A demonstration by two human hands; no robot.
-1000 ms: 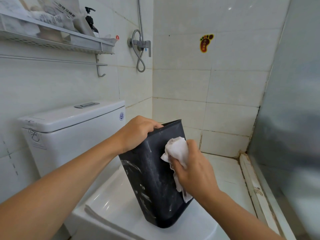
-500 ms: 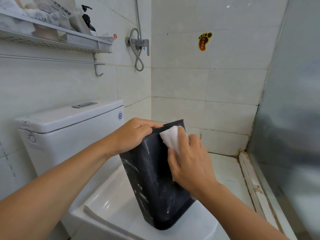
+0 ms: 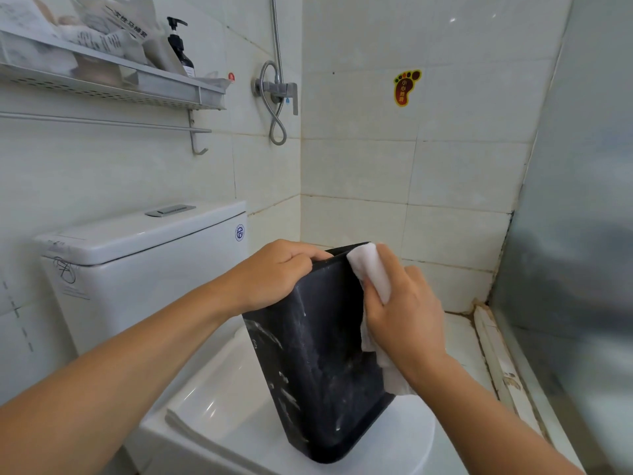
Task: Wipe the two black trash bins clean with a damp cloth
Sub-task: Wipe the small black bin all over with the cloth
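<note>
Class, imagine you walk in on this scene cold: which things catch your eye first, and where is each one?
At centre, a black trash bin streaked with white smears stands tilted on the closed toilet lid. The left hand grips its rim while the right hand presses a white cloth against its upper edge. A foot-shaped sticker marks the far tiled wall.

White tiled walls (image 3: pixel 359 166), stained grout in the corner. White toilet cistern (image 3: pixel 144 255) at left, closed toilet lid (image 3: pixel 239 416) below. Metal wall shelf (image 3: pixel 113 84) with packets and a dark pump bottle (image 3: pixel 180 46), towel rail (image 3: pixel 102 123) under it. Shower mixer (image 3: pixel 277 90) with looped hose. Foot-shaped sticker (image 3: pixel 406 87). Frosted glass panel (image 3: pixel 582 234) at right.
</note>
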